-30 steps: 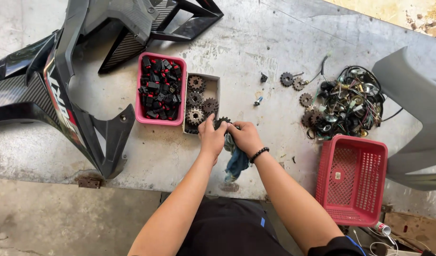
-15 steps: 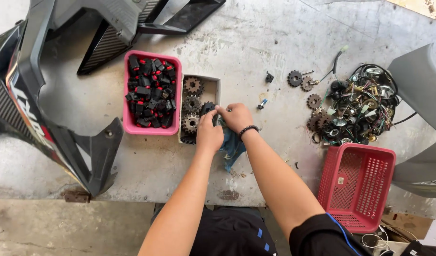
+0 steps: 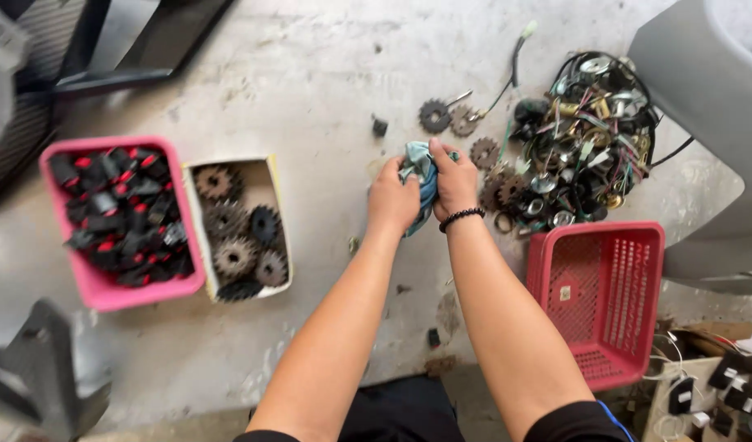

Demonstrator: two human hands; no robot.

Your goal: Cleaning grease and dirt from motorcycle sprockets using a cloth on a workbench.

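Concrete floor (image 3: 310,74) | two hands (image 3: 392,199) (image 3: 455,182), each grip clenched on one blue rag (image 3: 423,168) | two pink baskets (image 3: 73,278) (image 3: 638,245)

Crumpled blue-green rag (image 3: 423,176), bunched betw. both hands, above grey worktop.

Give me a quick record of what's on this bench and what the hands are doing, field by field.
Left hand: grips a blue-green rag
Right hand: closed on the same rag, black wristband on the wrist
Pink tray: far left, filled with black and red parts
Small box: beside the tray, holds dark gears
Red basket: at right, looks empty
Wire pile: tangled cables and fittings, upper right
Loose gears: on the bench above the hands
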